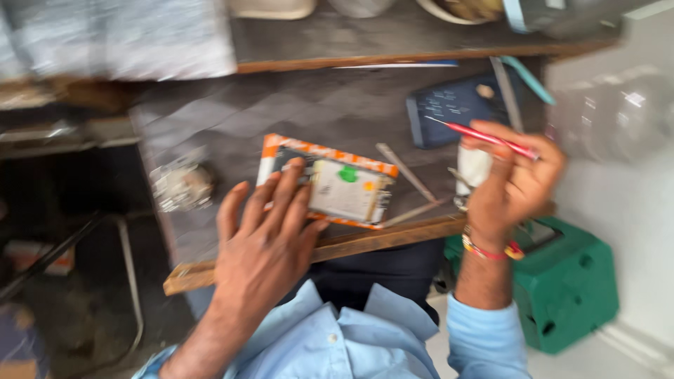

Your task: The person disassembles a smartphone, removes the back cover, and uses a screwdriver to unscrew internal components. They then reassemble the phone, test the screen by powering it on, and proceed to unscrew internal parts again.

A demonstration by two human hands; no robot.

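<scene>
Grey worktop (pixel 281 112) carries one opened phone (pixel 330 184) with an orange rim, under the flat, spread fingers of the left hand (pixel 263 242), while right of it the right hand (pixel 516 179) pinches one red screwdriver (pixel 484 137) above a dark case (pixel 453 109).

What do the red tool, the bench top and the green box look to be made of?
Red tool: thin metal tip on a glossy red shaft, probably plastic or painted metal; blur leaves it open. Bench top: dull grey surface with a brown, grainy front edge, likely wood. Green box: moulded, slightly shiny shell with rounded corners, apparently plastic.
</scene>
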